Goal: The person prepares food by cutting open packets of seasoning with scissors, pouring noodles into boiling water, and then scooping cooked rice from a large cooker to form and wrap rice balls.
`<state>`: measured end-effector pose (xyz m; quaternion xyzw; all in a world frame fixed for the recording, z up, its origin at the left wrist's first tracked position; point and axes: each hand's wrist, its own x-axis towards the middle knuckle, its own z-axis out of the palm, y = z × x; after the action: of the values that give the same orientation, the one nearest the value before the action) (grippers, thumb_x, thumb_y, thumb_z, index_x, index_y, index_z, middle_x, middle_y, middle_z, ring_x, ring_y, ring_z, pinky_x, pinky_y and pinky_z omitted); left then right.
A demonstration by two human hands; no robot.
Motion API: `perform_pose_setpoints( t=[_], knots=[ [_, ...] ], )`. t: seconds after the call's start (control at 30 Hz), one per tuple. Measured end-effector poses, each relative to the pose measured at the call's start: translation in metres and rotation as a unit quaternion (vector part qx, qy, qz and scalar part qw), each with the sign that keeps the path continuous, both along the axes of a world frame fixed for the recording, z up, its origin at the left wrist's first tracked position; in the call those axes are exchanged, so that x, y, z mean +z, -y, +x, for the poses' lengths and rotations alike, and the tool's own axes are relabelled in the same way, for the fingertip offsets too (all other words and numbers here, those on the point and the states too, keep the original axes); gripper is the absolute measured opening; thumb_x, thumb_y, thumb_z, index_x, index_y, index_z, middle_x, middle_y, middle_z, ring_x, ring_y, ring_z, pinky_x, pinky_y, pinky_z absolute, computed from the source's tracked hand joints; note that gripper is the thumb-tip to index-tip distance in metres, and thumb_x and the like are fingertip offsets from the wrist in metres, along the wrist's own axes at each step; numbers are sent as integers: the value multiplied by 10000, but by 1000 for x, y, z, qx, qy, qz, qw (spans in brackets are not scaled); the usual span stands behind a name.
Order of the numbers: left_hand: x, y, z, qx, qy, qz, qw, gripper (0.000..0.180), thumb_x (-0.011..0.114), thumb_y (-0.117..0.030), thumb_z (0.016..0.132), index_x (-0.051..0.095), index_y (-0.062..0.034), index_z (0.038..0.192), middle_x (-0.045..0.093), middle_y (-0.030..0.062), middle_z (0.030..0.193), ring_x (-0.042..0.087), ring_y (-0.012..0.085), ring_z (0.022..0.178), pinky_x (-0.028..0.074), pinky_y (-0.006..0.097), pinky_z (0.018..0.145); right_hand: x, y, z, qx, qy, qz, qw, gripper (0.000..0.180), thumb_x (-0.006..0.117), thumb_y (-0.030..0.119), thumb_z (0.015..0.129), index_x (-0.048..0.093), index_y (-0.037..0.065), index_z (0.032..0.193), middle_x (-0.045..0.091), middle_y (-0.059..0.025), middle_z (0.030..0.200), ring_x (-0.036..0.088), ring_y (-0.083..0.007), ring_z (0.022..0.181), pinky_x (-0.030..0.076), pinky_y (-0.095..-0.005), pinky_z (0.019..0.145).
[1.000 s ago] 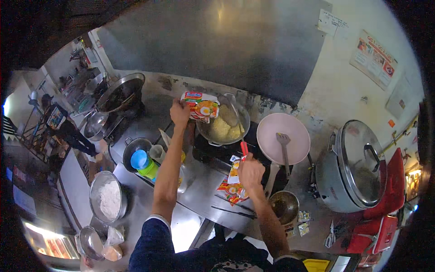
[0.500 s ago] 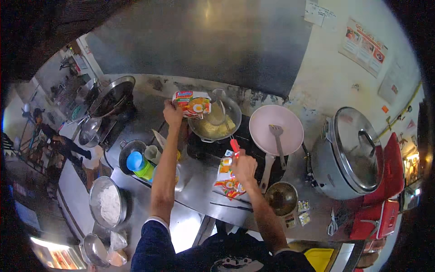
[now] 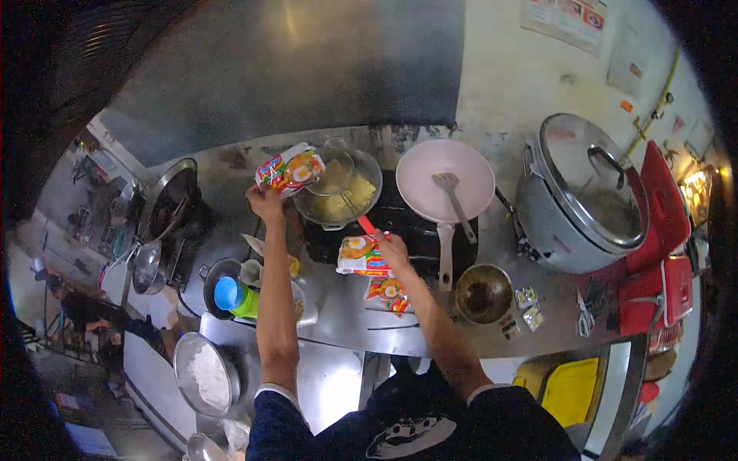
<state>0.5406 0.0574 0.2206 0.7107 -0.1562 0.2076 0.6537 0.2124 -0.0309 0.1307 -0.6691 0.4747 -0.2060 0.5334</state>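
Left grip (image 3: pixel 265 204) on noodle packet (image 3: pixel 290 170)

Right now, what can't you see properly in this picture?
All in the head view:
Left hand: some fingers, hidden behind the red-and-white printed food packet.
Large round grey cooker: its contents, obscured by the shiny domed lid.
Round silver metal bowl: cut off by the lower edge.
Distant dark-clothed person: too blurred to make out their hands.
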Motion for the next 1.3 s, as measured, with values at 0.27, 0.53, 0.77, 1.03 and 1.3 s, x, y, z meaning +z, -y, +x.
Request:
perform_pose_setpoints(
  t=[0.27, 0.53, 0.77, 1.03, 1.3],
  knots=[
    [-10, 32, -36, -23, 127, 179, 975, 339, 654, -216, 861, 556, 40, 1059, 653, 263, 873, 656, 426, 787, 505, 475, 718, 31, -60, -69, 29, 5, -40, 999, 463, 538, 488, 960, 686, 65, 1077, 692, -236, 894, 659, -448, 912, 511, -484, 796],
    [-71, 27, 87, -27, 340, 373, 863, 499, 664, -379, 858, 631, -9, 1192, 699, 166, 936, 672, 290, 791, 547, 404, 732, 34, -135, -189, 103, -56, -47, 992, 428, 589, 448, 928, 699, 54, 1052, 692, -224, 926, 674, -405, 906, 514, -496, 832],
    [-16, 44, -43, -186, 65, -53, 979, 472, 681, -342, 905, 645, 97, 1073, 669, 189, 1121, 628, 233, 951, 527, 383, 824, 38, -158, -363, -277, 187, 182, 925, 347, 526, 326, 1006, 705, 28, 1018, 716, -83, 861, 642, -185, 775, 524, -358, 729],
    [4, -68, -583, -560, -21, 212, 800, 204, 594, -34, 923, 657, 42, 1102, 689, 155, 1073, 658, 250, 979, 514, 368, 874, 141, -170, -528, -251, 121, -209, 937, 359, 514, 264, 1012, 591, 10, 1255, 667, -140, 1156, 625, -219, 1055, 481, -332, 916],
    [-87, -86, -919, -751, -563, 160, 307, 509, 733, -173, 858, 534, -6, 1295, 655, 110, 1145, 644, 205, 1040, 508, 355, 937, 33, -232, -762, -407, -8, -82, 910, 247, 610, 164, 935, 648, -14, 1102, 699, -181, 1025, 670, -269, 941, 510, -353, 826]
  ],
)
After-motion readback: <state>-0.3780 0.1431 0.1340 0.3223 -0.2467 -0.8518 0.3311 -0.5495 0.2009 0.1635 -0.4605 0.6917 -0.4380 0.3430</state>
